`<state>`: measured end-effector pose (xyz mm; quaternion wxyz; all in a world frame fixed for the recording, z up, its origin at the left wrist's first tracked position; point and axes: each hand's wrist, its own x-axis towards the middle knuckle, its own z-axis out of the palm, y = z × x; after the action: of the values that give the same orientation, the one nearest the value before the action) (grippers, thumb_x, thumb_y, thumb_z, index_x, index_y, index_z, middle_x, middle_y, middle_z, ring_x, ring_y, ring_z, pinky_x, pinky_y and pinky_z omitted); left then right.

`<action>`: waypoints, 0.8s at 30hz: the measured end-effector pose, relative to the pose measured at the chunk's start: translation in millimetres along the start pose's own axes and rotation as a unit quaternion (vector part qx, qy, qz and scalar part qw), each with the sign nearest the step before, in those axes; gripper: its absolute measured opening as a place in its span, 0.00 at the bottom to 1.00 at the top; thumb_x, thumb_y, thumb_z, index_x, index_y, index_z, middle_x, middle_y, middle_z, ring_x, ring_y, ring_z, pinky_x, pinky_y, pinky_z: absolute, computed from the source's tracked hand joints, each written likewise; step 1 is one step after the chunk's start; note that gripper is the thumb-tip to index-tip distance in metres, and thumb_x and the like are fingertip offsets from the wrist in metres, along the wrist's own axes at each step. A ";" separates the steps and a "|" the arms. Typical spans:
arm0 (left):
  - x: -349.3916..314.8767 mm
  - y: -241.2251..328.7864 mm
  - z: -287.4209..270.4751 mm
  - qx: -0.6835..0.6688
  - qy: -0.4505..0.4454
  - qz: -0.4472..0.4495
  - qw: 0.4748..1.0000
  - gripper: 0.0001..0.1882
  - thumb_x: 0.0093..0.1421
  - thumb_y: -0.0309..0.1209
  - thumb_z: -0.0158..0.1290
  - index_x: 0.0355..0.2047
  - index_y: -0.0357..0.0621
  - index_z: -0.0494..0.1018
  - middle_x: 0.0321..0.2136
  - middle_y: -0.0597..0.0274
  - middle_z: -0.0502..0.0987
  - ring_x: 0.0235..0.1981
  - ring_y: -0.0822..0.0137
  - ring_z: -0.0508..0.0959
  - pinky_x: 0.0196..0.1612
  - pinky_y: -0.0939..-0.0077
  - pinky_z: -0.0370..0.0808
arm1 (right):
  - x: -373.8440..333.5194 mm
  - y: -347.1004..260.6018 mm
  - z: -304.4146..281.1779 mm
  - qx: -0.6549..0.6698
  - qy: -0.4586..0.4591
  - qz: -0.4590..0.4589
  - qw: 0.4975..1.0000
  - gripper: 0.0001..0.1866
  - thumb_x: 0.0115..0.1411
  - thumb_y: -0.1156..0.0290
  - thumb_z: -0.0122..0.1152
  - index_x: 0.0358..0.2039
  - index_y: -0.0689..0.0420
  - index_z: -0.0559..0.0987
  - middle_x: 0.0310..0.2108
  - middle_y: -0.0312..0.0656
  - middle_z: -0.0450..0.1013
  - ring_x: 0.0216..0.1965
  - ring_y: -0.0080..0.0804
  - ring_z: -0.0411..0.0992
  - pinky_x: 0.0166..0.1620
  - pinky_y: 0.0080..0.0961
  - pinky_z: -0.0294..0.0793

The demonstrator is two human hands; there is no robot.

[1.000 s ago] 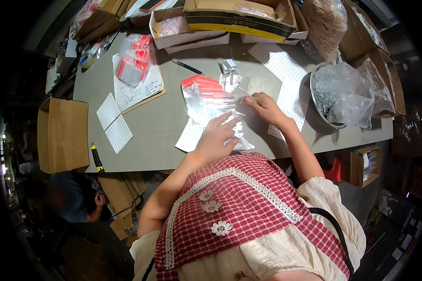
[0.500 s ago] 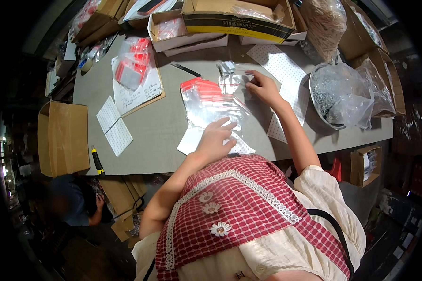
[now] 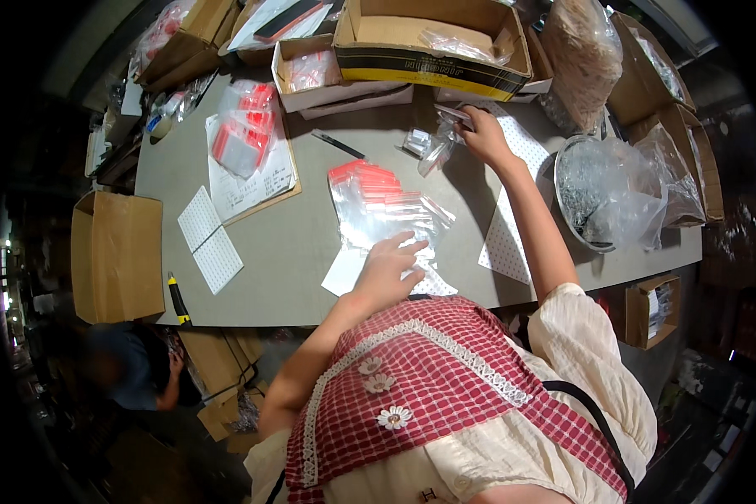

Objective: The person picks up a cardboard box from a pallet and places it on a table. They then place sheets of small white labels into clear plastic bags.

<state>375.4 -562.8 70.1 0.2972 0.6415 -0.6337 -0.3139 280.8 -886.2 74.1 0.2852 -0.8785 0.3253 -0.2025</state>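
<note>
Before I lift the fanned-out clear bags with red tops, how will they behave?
The clear bags are probably floppy and light, since they look like thin, see-through film. Lying fanned and overlapped, they may slide apart if pushed. Their glossy shine suggests a slippery surface.

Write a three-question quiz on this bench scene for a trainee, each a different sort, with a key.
1. True or false: the right hand is nearer the metal bowl than the left hand is.

2. What lies on the handwritten sheet?
A: a pen
B: plastic bags
C: a cutter

3. Fill in the colour: the fanned bags just beyond the left hand have ____ bands along their far edges.

Key: 1 true; 2 B; 3 red.
</note>
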 end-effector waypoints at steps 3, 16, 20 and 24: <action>1.9 -2.9 1.9 0.005 0.008 0.013 1.000 0.15 0.57 0.34 0.59 0.21 0.36 0.74 0.59 0.61 0.74 0.66 0.53 0.64 0.64 0.51 0.59 | 19.6 19.1 19.8 -0.021 0.006 -0.059 0.998 0.14 0.52 0.74 0.61 0.41 0.63 0.78 0.35 0.57 0.77 0.40 0.58 0.74 0.45 0.46 0.73; 0.0 -8.8 6.6 0.011 0.017 -0.014 1.000 0.12 0.57 0.35 0.59 0.29 0.36 0.78 0.60 0.60 0.73 0.64 0.54 0.66 0.62 0.53 0.62 | 3.4 -35.4 -38.7 0.290 0.065 -0.054 0.953 0.08 0.58 0.77 0.64 0.38 0.60 0.74 0.32 0.32 0.72 0.33 0.17 0.70 0.36 0.17 0.68; 3.1 6.0 -2.4 -0.022 0.046 -0.028 0.998 0.13 0.58 0.34 0.59 0.38 0.37 0.81 0.58 0.51 0.74 0.59 0.49 0.71 0.61 0.55 0.64 | 35.3 -55.7 -70.3 0.339 0.181 -0.080 0.920 0.10 0.59 0.78 0.64 0.41 0.61 0.74 0.35 0.32 0.73 0.37 0.19 0.72 0.43 0.17 0.72; 2.8 8.1 -4.0 -0.035 0.051 -0.018 0.998 0.13 0.58 0.34 0.59 0.24 0.34 0.78 0.56 0.56 0.76 0.63 0.52 0.69 0.62 0.55 0.64 | 69.0 -53.5 -89.0 0.198 0.233 -0.024 0.952 0.17 0.59 0.73 0.66 0.48 0.63 0.75 0.43 0.41 0.76 0.41 0.24 0.75 0.46 0.19 0.74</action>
<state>373.5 -565.8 78.8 0.3462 0.6571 -0.5946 -0.3079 305.8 -933.1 186.9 0.3645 -0.7404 0.3150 -0.4687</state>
